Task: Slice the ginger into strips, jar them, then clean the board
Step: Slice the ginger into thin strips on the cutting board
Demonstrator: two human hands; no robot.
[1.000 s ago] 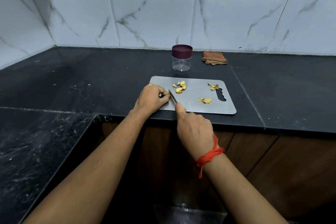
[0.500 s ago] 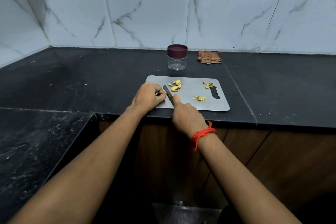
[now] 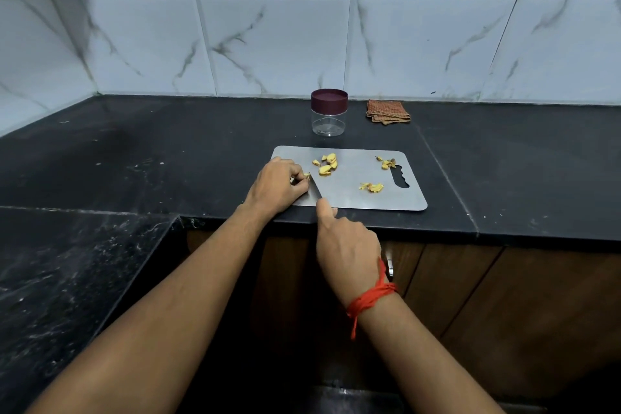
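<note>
Left hand [image 3: 280, 186] is curled at the left edge of the board [image 3: 353, 202]; a small ginger piece [image 3: 306, 175] is pinched at its fingertips. Knife [image 3: 315, 191] is gripped by the right hand [image 3: 346, 245] at the board's near edge, blade tip set against the piece. Against half a second ago, blade and cut heaps [image 3: 327, 165] on the board are hardly shifted: slicing is judged unfinished. Jar [image 3: 329, 112], lid on, is stood on the desk [image 3: 201, 151] behind the board.
</note>
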